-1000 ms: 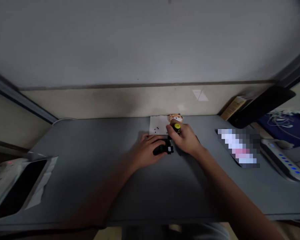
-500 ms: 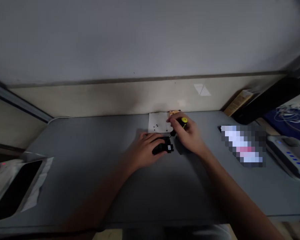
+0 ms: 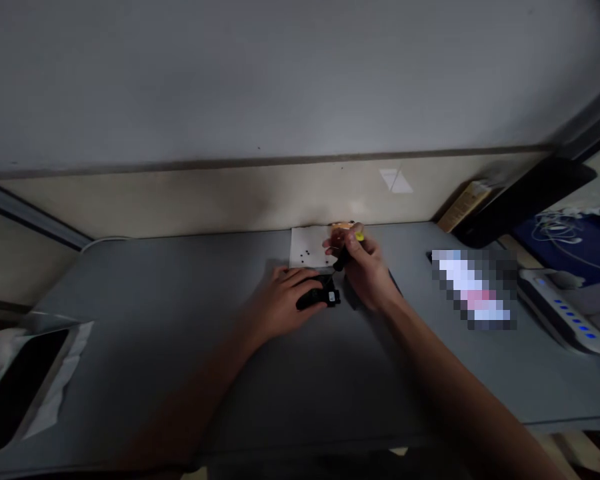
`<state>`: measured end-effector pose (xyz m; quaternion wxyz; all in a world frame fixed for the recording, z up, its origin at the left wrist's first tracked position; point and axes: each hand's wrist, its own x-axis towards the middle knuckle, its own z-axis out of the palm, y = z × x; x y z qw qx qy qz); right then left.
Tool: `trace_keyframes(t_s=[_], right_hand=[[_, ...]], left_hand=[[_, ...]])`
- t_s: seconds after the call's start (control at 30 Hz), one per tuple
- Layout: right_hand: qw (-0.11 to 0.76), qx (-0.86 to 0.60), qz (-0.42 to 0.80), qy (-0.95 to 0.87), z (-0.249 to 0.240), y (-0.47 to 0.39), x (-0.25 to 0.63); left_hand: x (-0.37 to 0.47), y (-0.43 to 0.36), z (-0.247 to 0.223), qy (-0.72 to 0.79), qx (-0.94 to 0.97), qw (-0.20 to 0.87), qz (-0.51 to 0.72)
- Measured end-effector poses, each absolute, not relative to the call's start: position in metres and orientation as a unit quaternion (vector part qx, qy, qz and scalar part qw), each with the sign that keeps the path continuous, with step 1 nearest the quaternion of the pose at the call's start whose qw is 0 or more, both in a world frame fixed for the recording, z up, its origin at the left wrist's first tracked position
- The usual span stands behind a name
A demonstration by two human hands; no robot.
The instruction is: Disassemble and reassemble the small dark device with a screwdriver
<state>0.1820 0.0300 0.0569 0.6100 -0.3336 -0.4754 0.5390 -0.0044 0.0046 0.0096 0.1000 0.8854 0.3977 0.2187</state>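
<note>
On the grey table lies a small black device (image 3: pixel 331 297) with a pale label at its right end. My left hand (image 3: pixel 289 303) is closed round its left part, thumb on the near side and fingers over the far side. A black screwdriver with a yellow end cap (image 3: pixel 342 257) is gripped in my right hand (image 3: pixel 369 270), its tip down at the top of the device. Just behind, a white sheet (image 3: pixel 300 249) bears several tiny dark pieces, probably screws. An orange item (image 3: pixel 341 225) at the sheet's back edge is partly hidden by my right hand.
On the right are a pixelated bright object (image 3: pixel 473 290), a white power strip (image 3: pixel 563 313) with blue lights, a yellowish box (image 3: pixel 464 205) and a black object (image 3: pixel 525 200). A dark-screened device (image 3: pixel 23 383) lies at left. A wall (image 3: pixel 205 200) stands behind the table.
The whole view has shifted, so things appear slightly further left. The screwdriver's yellow end is tilted differently in my right hand. My left hand keeps its hold on the device.
</note>
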Motion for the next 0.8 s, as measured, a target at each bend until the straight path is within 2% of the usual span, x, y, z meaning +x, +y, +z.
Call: trace_keyframes(t_s=[0.17, 0.4, 0.8], right_hand=[[0.585, -0.346, 0.538, -0.499, 0.0565, 0.0312, 0.1867], [0.596, -0.323, 0.564, -0.472, 0.0626, 0.0318, 0.1836], [0.574, -0.327, 0.533, -0.528, 0.059, 0.0259, 0.1818]], left_hand=[[-0.0055, 0.0044, 0.01, 0.394, 0.886, 0.103, 0.222], [-0.004, 0.004, 0.0098, 0.402, 0.879, 0.106, 0.235], [-0.0057, 0.006, 0.0051, 0.394, 0.884, 0.095, 0.231]])
